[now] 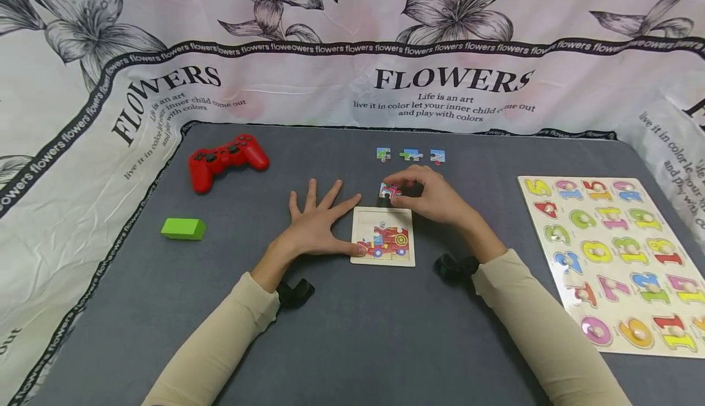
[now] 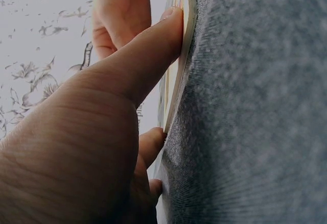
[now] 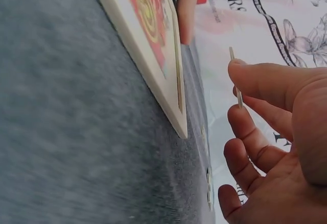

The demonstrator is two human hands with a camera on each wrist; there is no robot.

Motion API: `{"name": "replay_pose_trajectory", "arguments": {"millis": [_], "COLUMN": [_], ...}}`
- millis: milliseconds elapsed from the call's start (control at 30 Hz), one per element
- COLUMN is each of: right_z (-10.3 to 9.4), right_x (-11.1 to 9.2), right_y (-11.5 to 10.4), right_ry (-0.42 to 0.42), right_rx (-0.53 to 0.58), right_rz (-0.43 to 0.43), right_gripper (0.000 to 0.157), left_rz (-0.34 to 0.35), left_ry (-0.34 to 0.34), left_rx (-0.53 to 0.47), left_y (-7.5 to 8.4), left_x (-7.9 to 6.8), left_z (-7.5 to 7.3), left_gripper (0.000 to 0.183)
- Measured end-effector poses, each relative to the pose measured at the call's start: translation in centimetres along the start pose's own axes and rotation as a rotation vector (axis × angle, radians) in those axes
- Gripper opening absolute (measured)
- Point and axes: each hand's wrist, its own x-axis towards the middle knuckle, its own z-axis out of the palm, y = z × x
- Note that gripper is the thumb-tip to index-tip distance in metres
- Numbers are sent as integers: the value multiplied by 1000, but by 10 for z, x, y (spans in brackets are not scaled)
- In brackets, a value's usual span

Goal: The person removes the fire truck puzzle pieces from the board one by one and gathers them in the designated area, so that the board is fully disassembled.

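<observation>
A square wooden puzzle board (image 1: 382, 261) lies on the grey table, its lower part filled with pieces showing a red vehicle. My left hand (image 1: 316, 228) is spread flat beside it, with the thumb (image 2: 163, 35) resting on the board's left edge. Just beyond the board's far edge, my right hand (image 1: 432, 198) pinches a jigsaw piece (image 1: 388, 190) between thumb and fingers. In the right wrist view this piece (image 3: 239, 97) is seen edge-on, raised above the table. Farther back lie three loose jigsaw pieces (image 1: 410, 155) in a row.
To the right lies a large number puzzle board (image 1: 570, 253) with knobbed pieces. A red game controller (image 1: 228, 160) sits at the back left, and a green block (image 1: 183, 229) lies nearer on that side. Behind the table hangs a flower-printed cloth (image 1: 308, 87).
</observation>
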Motion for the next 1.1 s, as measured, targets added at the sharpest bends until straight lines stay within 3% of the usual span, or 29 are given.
{"name": "replay_pose_trajectory", "arguments": {"millis": [200, 667, 867, 1100], "right_z": [-3, 1, 1, 3], "right_x": [17, 42, 45, 41], "right_y": [4, 15, 14, 17], "right_ry": [7, -10, -4, 47], "right_rx": [-45, -251, -249, -283], "right_rz": [-17, 51, 68, 146], "right_gripper": [36, 32, 33, 33], "left_rz": [-1, 8, 3, 1], "left_ry": [3, 13, 15, 15], "left_rx": [1, -1, 5, 5], "left_y": [0, 0, 0, 0], "left_x": [0, -1, -1, -1], "left_z": [0, 1, 2, 2], "left_gripper": [108, 107, 107, 107]}}
